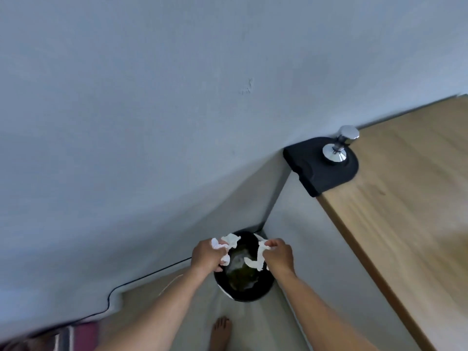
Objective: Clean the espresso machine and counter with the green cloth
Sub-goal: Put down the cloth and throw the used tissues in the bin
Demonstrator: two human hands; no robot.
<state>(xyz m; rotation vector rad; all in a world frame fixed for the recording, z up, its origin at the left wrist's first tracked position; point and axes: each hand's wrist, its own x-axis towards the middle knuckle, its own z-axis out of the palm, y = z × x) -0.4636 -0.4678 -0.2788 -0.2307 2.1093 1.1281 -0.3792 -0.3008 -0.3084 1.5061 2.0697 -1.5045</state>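
Observation:
Both my hands reach down over a black waste bin (243,292) that stands on the floor in the corner. My left hand (206,255) grips crumpled white paper (225,245). My right hand (278,255) pinches another torn piece of white paper (255,260) above the bin's opening. Inside the bin lies dark greenish rubbish. Neither the green cloth nor the espresso machine is in view. The wooden counter (405,211) runs along the right.
A black tamping mat (311,173) with a chrome tamper (340,145) sits on the counter's far corner by the grey wall. A black cable (141,276) runs along the wall's foot on the left. My bare foot (220,331) stands just before the bin.

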